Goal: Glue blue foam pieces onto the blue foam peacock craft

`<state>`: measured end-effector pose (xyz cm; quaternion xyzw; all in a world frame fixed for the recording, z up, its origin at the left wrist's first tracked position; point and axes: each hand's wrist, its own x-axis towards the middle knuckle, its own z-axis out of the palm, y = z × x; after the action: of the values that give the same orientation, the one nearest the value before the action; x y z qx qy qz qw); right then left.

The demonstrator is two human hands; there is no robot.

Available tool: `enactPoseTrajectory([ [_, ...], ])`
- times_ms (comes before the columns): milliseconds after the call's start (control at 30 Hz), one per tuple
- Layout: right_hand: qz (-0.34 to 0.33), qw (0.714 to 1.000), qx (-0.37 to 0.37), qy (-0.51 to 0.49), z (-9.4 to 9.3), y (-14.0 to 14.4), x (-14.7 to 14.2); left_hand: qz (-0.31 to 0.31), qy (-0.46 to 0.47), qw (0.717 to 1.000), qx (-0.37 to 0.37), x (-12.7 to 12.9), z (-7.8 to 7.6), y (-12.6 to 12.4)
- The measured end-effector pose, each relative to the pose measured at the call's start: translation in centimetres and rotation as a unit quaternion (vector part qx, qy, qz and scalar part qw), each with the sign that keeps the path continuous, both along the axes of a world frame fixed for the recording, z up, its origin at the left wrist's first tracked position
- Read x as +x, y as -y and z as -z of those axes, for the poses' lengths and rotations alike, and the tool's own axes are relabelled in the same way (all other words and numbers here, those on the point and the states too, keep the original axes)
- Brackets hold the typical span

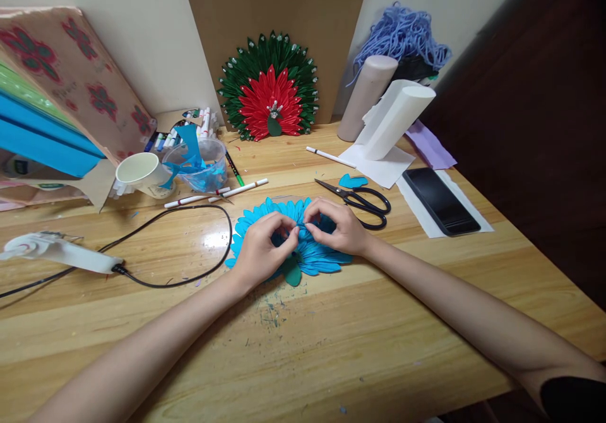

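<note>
Both hands [299,233] pinch blue petal fan [265,216] (flat on table [331,347]).

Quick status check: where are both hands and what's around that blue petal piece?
Left hand and right hand pinching the blue petal fan together. Fan flat on table. Scissors just beyond right hand.

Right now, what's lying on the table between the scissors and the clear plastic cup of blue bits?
In the head view, two white pens lie end to end between the scissors and the clear cup, with a green-tipped pen angled behind them.

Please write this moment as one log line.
left hand: pinching blue petal fan | right hand: pinching same fan | scissors: beside right hand
</note>
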<state>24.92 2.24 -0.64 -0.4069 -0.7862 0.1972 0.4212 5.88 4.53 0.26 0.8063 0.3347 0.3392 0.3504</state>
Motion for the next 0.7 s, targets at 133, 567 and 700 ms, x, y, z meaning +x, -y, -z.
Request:
enactPoseTrajectory([
  [133, -0.008, 1.000, -0.023, -0.008, -0.10, 0.08, -0.05, 0.009, 0.000, 1.000, 0.006, 0.02, -0.10, 0.02],
  [567, -0.027, 0.995, -0.077, -0.049, -0.24, 0.00, 0.02, 0.016, -0.011, 1.000, 0.008, 0.03, 0.04, 0.00],
  [700, -0.026, 0.995, -0.079, -0.049, -0.15, -0.06, 0.06, 0.012, -0.010, 1.000, 0.006, 0.01, 0.13, -0.09],
])
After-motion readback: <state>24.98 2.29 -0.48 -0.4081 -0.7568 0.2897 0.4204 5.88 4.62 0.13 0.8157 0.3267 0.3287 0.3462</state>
